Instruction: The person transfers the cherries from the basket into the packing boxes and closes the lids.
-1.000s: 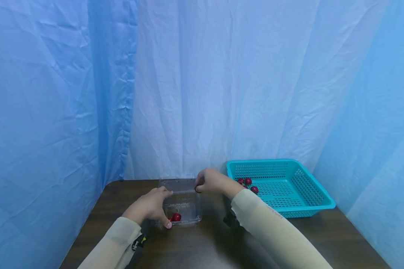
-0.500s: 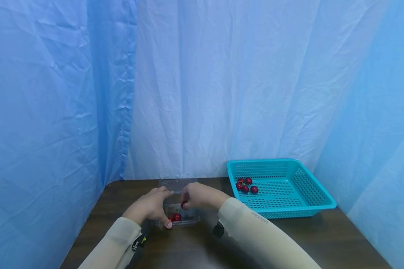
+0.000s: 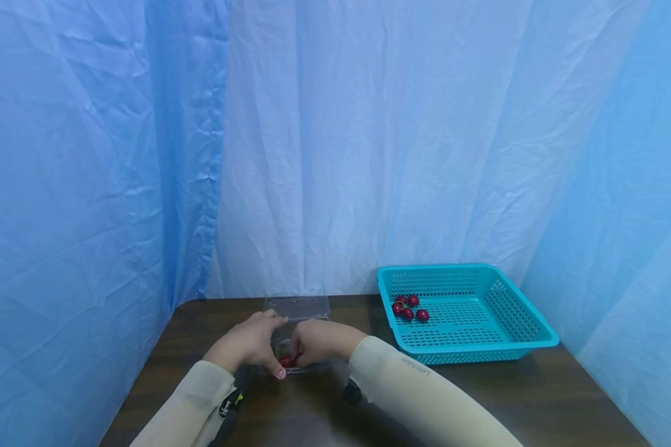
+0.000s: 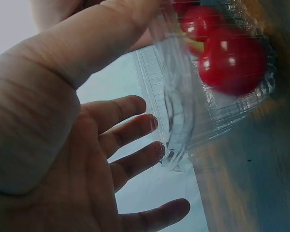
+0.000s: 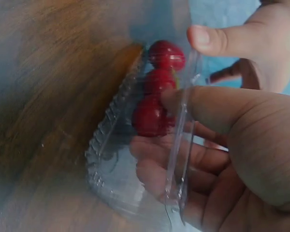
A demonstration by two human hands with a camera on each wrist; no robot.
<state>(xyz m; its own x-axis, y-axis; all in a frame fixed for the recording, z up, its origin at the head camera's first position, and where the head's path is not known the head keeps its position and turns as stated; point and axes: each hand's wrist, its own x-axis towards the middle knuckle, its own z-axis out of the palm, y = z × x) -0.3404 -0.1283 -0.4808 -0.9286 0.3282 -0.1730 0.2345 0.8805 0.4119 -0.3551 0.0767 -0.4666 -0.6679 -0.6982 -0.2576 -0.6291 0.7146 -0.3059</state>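
My right hand reaches down into a clear plastic box, thumb and forefinger around a cherry. Beside that cherry, other red cherries lie in the box, one with a green stem. At the box's left end is my left hand, its thumb at the near rim. The other fingers are spread and fairly straight, some tips touching the clear wall. In the head view my hands hide much of the box; its lid lies folded back behind.
A turquoise basket with slotted walls stands on the right of the dark wooden table. Several cherries sit in its left part. Pale blue curtains hang behind and at both sides.
My right hand has moved left and down from the box's far right corner into the box, bringing the cherry with it. The left hand and basket stay put.
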